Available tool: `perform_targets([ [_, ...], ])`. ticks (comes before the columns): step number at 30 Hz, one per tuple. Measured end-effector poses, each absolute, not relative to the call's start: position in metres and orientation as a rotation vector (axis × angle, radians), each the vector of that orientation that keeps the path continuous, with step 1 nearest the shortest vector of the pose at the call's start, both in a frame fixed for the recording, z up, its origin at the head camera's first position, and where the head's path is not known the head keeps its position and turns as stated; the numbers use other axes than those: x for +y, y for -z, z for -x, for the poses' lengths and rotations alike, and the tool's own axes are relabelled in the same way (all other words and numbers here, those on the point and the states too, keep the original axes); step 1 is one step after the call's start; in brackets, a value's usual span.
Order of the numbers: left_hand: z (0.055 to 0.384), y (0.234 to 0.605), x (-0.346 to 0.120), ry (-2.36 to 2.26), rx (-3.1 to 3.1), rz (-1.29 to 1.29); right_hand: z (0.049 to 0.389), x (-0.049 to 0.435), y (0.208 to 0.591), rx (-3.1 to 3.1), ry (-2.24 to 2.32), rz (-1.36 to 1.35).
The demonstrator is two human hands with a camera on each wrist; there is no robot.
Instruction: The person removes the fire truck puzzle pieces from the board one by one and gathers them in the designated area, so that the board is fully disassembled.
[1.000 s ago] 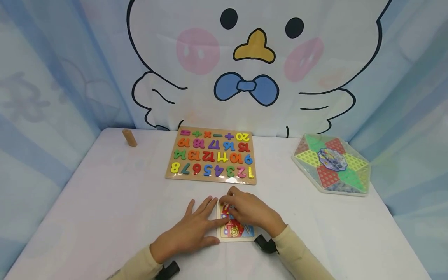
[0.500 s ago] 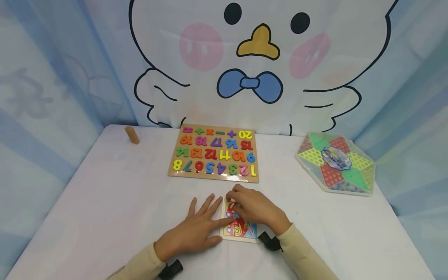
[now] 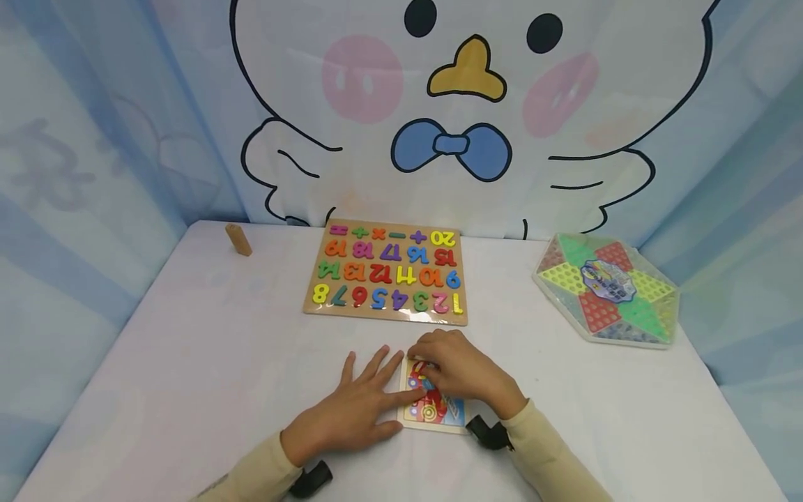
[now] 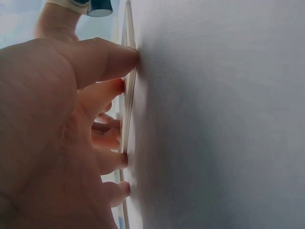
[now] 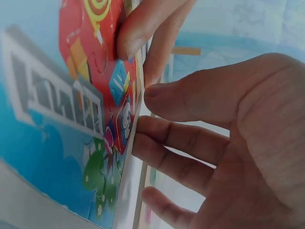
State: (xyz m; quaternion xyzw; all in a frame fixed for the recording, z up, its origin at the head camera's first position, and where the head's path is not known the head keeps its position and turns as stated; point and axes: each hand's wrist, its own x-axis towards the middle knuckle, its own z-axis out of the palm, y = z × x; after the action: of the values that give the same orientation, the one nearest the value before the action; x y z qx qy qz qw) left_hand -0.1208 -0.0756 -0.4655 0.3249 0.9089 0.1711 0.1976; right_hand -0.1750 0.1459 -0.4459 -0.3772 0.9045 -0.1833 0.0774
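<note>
A small jigsaw puzzle (image 3: 433, 411) with a pale border and a picture of a red vehicle with a ladder lies on the white table (image 3: 207, 376). My left hand (image 3: 357, 408) spreads its fingers, one of them across the picture and the thumb at the puzzle's near left corner. At the puzzle's far end, my right hand (image 3: 461, 366) bends its fingers over the edge, thumb low over the picture. In the right wrist view, the thumb (image 5: 190, 98) and fingertips close in on the puzzle's edge (image 5: 126, 167). The right hand covers the puzzle's far right part.
Behind the hands lies a wooden number board (image 3: 385, 272) with colourful numerals. A hexagonal game box (image 3: 608, 289) sits at the right, and a small wooden block (image 3: 238, 239) stands at the back left. A printed curtain (image 3: 376, 188) hangs behind the table.
The head view has shifted a little, so everything sits slightly differently in it. Both hands keep their places on the puzzle, with the right fingers moving only slightly at its far end.
</note>
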Motion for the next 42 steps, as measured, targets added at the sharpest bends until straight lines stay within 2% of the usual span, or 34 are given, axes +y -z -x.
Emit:
perform_targets([
  [12,0.119,0.465,-0.070,-0.435,2.557,-0.891,0.176,0.147,0.447,2.698,0.583,1.148],
  [27,0.118,0.469,-0.068,-0.409,2.617,-0.907,0.186,0.161,0.442,2.578,0.733,0.972],
  [42,0.119,0.467,-0.068,-0.427,2.622,-0.900,0.184,0.157,0.440,2.576,0.718,1.003],
])
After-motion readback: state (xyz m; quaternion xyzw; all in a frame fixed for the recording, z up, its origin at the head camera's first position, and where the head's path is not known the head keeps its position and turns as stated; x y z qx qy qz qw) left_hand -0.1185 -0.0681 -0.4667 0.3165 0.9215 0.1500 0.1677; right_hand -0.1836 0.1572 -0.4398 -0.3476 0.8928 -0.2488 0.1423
